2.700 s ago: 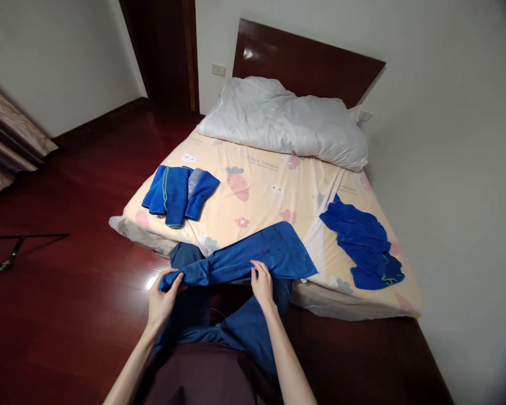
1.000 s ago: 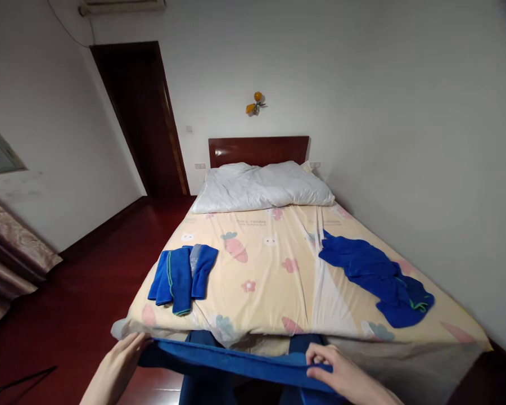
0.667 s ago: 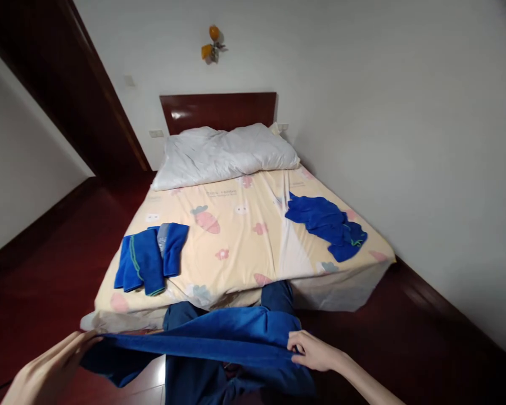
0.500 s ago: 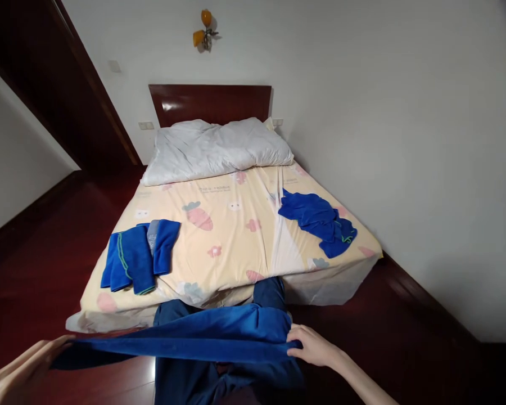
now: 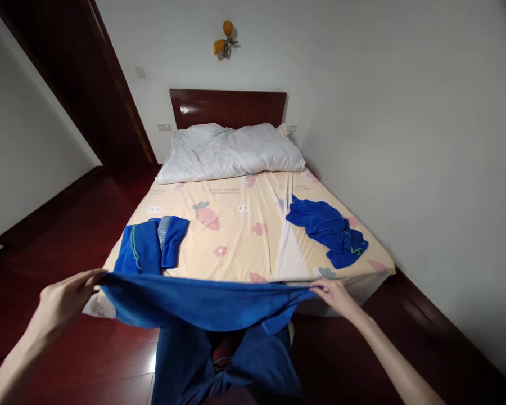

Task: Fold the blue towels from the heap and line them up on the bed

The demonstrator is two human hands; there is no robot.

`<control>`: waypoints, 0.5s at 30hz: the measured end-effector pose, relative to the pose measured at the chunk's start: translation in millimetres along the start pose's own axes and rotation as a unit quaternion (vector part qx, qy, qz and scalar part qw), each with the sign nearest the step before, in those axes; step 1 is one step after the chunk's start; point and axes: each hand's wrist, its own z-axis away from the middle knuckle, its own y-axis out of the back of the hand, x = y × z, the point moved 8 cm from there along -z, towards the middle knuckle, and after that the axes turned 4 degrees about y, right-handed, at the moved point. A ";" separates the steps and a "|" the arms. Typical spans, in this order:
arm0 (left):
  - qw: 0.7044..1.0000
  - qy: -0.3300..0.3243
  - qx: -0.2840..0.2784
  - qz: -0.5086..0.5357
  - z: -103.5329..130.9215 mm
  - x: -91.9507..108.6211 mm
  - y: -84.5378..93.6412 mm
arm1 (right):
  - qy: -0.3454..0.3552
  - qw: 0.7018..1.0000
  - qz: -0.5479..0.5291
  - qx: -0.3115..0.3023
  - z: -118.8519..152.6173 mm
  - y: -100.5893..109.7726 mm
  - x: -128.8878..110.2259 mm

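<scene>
A blue cloth hangs stretched sideways between my two hands, above my legs and in front of the bed's near edge. My left hand pinches its left end. At the right end, my right hand grips a corner between thumb and fingers. Folded blue cloths with green edging and a grey patch lie on the left of the bed, partly hidden by the held cloth. A crumpled blue cloth rests on the right side of the bed.
The bed has a yellow sheet with carrot and flower prints. A white quilt lies by the dark wooden headboard. Walls stand behind and to the right, and a lamp is mounted above.
Both hands have risen and moved forward, spreading the blue cloth, which now hangs down from its top edge. The camera view has shifted slightly left.
</scene>
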 end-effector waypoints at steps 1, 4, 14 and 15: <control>1.000 0.017 0.011 0.003 -13.0 5.5 -1.4 | 0.016 0.999 0.014 0.041 -16.8 26.7 -2.9; 0.999 0.033 0.020 0.014 -49.7 33.2 -5.8 | 0.069 0.985 0.077 0.139 -57.8 99.9 -18.1; 0.997 -0.024 -0.014 0.071 -70.6 59.6 -23.9 | 0.005 0.977 0.091 0.194 -66.3 176.3 -9.7; 0.996 -0.020 -0.042 0.078 -64.9 51.4 -28.2 | -0.004 0.983 0.071 0.172 -58.6 172.2 -2.9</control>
